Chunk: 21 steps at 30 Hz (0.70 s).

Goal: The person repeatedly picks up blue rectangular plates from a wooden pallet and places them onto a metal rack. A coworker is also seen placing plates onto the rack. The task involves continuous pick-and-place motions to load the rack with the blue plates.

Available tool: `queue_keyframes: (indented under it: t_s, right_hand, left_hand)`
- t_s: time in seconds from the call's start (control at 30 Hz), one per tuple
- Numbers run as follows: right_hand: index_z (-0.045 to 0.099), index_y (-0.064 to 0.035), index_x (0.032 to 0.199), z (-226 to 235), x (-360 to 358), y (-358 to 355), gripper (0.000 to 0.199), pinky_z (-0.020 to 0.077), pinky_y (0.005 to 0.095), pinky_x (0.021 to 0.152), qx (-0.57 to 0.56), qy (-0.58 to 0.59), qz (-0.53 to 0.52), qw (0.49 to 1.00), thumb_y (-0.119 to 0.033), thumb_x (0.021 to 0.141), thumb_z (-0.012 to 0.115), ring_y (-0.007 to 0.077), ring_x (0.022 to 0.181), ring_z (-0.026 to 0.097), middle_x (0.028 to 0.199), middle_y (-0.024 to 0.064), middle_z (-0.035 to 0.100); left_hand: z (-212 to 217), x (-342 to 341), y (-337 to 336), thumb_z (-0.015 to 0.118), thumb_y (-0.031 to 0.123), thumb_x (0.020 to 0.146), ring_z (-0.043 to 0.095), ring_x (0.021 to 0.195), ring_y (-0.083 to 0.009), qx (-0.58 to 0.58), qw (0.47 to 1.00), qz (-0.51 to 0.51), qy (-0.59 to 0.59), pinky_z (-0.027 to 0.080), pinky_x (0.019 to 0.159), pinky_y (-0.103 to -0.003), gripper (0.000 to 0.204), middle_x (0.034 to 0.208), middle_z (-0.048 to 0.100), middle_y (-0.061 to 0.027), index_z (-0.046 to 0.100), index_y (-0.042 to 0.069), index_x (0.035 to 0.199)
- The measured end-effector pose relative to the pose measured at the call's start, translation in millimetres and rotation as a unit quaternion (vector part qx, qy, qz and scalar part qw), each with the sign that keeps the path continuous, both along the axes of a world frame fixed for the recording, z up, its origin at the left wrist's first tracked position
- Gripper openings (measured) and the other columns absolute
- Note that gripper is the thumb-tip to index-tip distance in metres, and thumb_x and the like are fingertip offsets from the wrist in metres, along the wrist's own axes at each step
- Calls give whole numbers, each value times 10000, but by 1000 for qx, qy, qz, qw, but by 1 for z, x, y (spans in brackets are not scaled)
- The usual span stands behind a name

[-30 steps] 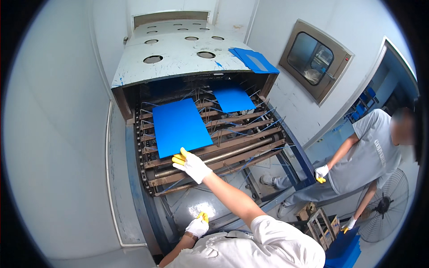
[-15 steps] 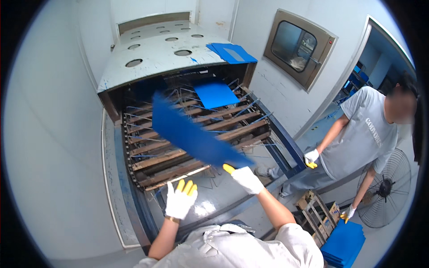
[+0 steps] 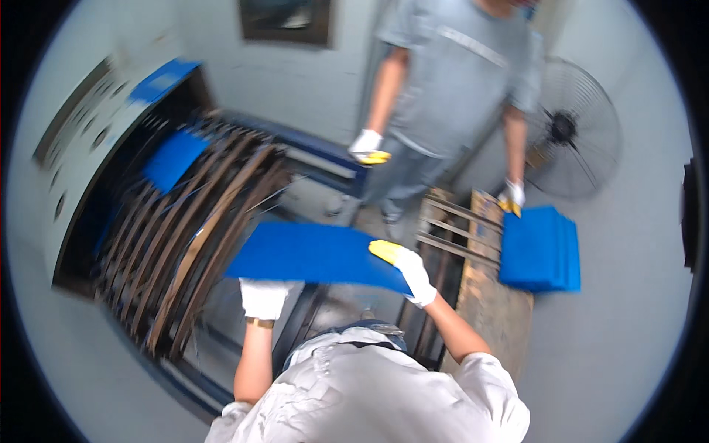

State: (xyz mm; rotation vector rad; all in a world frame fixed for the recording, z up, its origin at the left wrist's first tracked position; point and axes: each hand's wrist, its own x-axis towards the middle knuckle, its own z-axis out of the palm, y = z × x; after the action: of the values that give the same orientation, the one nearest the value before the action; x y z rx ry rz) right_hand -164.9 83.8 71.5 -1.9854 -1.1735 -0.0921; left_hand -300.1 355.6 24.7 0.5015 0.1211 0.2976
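A flat blue sheet [image 3: 306,255] lies level in front of my body. My right hand [image 3: 408,269], in a white glove with yellow fingers, is closed on its right end, with the fingers lying over the top face. Beneath the near left edge is my left hand [image 3: 264,298], gloved the same way; the sheet hides its fingers, so its grip does not show. To the left, a second blue sheet [image 3: 176,161] rests on the slatted conveyor [image 3: 203,236], by the mouth of a white-topped machine.
Across from me stands a person [image 3: 461,88], whose gloved hand [image 3: 512,198] touches a stack of blue sheets [image 3: 543,251] on a wooden bench [image 3: 491,317]. Behind the stack is a floor fan [image 3: 565,129]. A dark blue rail [image 3: 317,156] runs beyond the conveyor.
My view has turned to the right, away from the machine. The blue sheet has come closer to my body and levelled out. My left hand, open and apart before, is now under its edge.
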Motion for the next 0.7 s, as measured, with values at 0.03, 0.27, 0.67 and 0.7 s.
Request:
queue_keyframes:
  t_s: [0.03,0.27,0.67,0.7]
  right_hand:
    - [563,-58,1057,15,-1,-20,310,421,323,805,18,-42,-20,999,-154,779,465,273,964,540,1025,130,572]
    - [550,23,751,-62,15,-190,191,399,301,467,15,209,-442,872,-165,778,565,159,505,514,584,85,554]
    - [499,-48,752,-124,101,-392,123,287,260,355,369,153,-669,627,-145,827,491,94,396,367,526,18,444]
    - [494,-59,739,-130,107,-404,121,279,261,351,400,155,-665,611,-139,829,488,95,394,357,525,14,440]
  left_hand:
    - [9,17,-19,391,425,846,426,1057,-229,-54,998,-28,20,324,903,-423,455,1164,455,-103,431,96,1158]
    - [-4,64,-130,419,461,832,411,1073,-246,-222,943,-144,202,363,897,-381,551,1182,436,-100,412,43,1190]
    - [-102,45,-177,465,454,816,474,1008,-236,-192,931,-147,272,440,816,-395,522,1136,469,-92,410,53,1145]
    - [-103,47,-182,462,456,816,478,1005,-236,-192,931,-144,276,443,811,-395,521,1129,474,-93,412,52,1141]
